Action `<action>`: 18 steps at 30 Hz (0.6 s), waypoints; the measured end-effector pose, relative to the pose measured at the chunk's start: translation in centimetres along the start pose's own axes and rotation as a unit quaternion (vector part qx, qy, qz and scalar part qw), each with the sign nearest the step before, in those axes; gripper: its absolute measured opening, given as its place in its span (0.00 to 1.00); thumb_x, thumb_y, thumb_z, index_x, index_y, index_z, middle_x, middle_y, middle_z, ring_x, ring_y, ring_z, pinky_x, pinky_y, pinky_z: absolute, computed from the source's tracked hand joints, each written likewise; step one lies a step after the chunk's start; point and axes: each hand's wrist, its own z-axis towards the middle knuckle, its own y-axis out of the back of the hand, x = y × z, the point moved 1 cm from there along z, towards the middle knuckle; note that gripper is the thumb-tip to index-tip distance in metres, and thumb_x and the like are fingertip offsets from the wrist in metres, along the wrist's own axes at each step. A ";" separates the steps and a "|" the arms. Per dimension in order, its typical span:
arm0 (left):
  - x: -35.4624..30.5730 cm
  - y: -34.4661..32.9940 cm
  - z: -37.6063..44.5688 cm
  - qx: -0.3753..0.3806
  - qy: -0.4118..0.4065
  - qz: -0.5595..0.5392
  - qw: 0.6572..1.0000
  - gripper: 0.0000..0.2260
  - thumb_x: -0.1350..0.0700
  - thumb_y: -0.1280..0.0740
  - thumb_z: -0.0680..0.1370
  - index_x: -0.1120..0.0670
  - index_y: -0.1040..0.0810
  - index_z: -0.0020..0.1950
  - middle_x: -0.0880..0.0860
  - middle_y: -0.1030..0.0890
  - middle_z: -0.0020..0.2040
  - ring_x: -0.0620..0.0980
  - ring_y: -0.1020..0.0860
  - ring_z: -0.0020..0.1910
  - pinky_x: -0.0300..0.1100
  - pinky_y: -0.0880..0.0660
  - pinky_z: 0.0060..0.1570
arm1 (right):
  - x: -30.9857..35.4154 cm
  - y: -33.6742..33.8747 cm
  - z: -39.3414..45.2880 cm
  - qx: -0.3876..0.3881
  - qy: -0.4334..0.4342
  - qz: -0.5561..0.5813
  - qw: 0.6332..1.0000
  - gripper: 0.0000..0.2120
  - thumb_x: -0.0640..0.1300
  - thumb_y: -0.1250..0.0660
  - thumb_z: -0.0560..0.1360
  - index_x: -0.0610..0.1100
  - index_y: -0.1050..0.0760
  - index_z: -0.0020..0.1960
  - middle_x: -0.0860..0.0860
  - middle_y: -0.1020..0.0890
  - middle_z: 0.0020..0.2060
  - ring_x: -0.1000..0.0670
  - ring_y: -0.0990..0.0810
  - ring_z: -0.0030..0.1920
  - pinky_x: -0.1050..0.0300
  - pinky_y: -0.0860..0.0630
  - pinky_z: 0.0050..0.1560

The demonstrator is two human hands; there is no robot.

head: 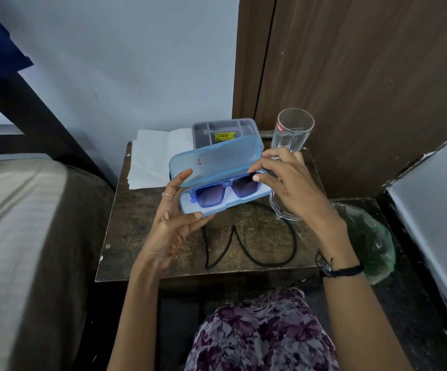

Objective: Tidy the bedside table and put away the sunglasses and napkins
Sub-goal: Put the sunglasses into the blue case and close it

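A light blue glasses case [214, 159] is held open above the bedside table [142, 236]. My left hand [172, 218] grips its lower half from the left and underneath. Blue sunglasses [225, 192] with dark lenses lie inside the case. My right hand [283, 183] pinches the right end of the sunglasses at the case's right side. White napkins [155, 156] lie spread at the table's back left corner.
A grey compartment box [225, 128] with a yellow sticker sits behind the case. A clear drinking glass [293, 132] stands at the back right, partly behind my right hand. A black cord [243, 247] loops across the tabletop. A bed lies left; a green plastic bag [369, 236] lies right.
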 end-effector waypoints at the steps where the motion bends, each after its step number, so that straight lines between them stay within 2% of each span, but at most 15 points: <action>1: -0.1 0.1 0.0 0.003 0.002 0.001 1.000 0.33 0.72 0.38 0.65 0.46 0.30 0.65 0.47 0.23 0.60 0.49 0.22 0.60 0.47 0.21 0.52 | 0.1 0.1 0.1 0.006 0.004 -0.005 1.000 0.09 0.47 0.38 0.78 0.51 0.22 0.55 0.50 0.29 0.60 0.48 0.36 0.61 0.48 0.36 0.63; 3: -0.3 0.1 0.0 0.005 0.003 0.007 1.000 0.33 0.72 0.37 0.65 0.47 0.30 0.65 0.48 0.24 0.61 0.49 0.22 0.60 0.48 0.21 0.52 | 0.3 0.3 0.2 0.021 0.008 -0.015 1.000 0.09 0.47 0.39 0.79 0.51 0.22 0.54 0.50 0.30 0.60 0.47 0.36 0.61 0.50 0.37 0.63; 6: -0.5 0.1 -0.1 0.014 -0.005 0.008 1.000 0.32 0.72 0.38 0.65 0.47 0.30 0.63 0.48 0.24 0.61 0.48 0.22 0.60 0.46 0.21 0.50 | 0.3 0.4 0.3 0.039 0.015 0.009 0.999 0.09 0.47 0.40 0.79 0.53 0.23 0.55 0.51 0.29 0.58 0.49 0.35 0.60 0.56 0.37 0.57; 9: -0.7 0.4 -0.2 0.018 -0.007 -0.007 1.000 0.29 0.70 0.32 0.64 0.45 0.29 0.58 0.51 0.24 0.59 0.50 0.22 0.58 0.46 0.20 0.49 | 0.5 0.6 0.2 0.007 -0.015 0.170 0.985 0.08 0.48 0.41 0.79 0.53 0.31 0.58 0.53 0.27 0.56 0.55 0.30 0.55 0.69 0.33 0.48; 11: -0.9 0.5 -0.3 0.035 -0.006 -0.020 0.999 0.31 0.65 0.24 0.59 0.44 0.30 0.56 0.54 0.25 0.60 0.53 0.22 0.59 0.48 0.21 0.50 | 0.6 0.3 0.2 -0.029 -0.048 0.300 0.952 0.12 0.49 0.42 0.80 0.51 0.36 0.62 0.56 0.25 0.54 0.62 0.27 0.53 0.77 0.32 0.48; 12: -1.0 0.5 -0.3 0.041 -0.006 -0.026 0.999 0.31 0.63 0.23 0.59 0.45 0.31 0.56 0.54 0.24 0.60 0.54 0.22 0.59 0.48 0.21 0.50 | 0.7 -0.1 0.3 -0.037 -0.059 0.352 0.933 0.14 0.51 0.44 0.80 0.50 0.38 0.65 0.58 0.25 0.54 0.63 0.26 0.55 0.75 0.31 0.52; 13: -1.0 0.5 -0.3 0.040 -0.008 -0.033 0.999 0.30 0.64 0.23 0.60 0.45 0.31 0.56 0.54 0.23 0.59 0.54 0.22 0.58 0.47 0.20 0.49 | 0.8 -0.6 0.4 -0.038 -0.065 0.392 0.917 0.16 0.53 0.45 0.81 0.51 0.38 0.67 0.59 0.26 0.56 0.60 0.26 0.58 0.69 0.30 0.58; 15: -1.0 0.3 -0.2 0.030 -0.008 -0.042 0.999 0.28 0.71 0.31 0.66 0.44 0.33 0.55 0.52 0.20 0.55 0.53 0.20 0.55 0.45 0.20 0.46 | 0.7 -1.7 0.5 -0.033 -0.065 0.449 0.890 0.22 0.58 0.47 0.79 0.49 0.34 0.68 0.52 0.25 0.64 0.51 0.28 0.65 0.48 0.32 0.68; 16: -1.0 0.1 -0.1 0.024 -0.006 -0.046 0.999 0.28 0.74 0.35 0.67 0.44 0.34 0.55 0.51 0.18 0.54 0.53 0.20 0.54 0.45 0.20 0.45 | 0.8 -2.0 0.4 -0.033 -0.072 0.483 0.872 0.25 0.60 0.47 0.78 0.47 0.32 0.68 0.49 0.25 0.64 0.48 0.28 0.66 0.43 0.34 0.69; 18: -1.1 0.1 0.0 0.025 -0.008 -0.062 0.998 0.29 0.74 0.35 0.68 0.43 0.35 0.56 0.51 0.18 0.54 0.53 0.19 0.54 0.45 0.19 0.45 | 1.0 -2.1 0.4 -0.041 -0.099 0.536 0.837 0.26 0.60 0.48 0.77 0.46 0.30 0.68 0.44 0.22 0.62 0.45 0.25 0.64 0.41 0.33 0.68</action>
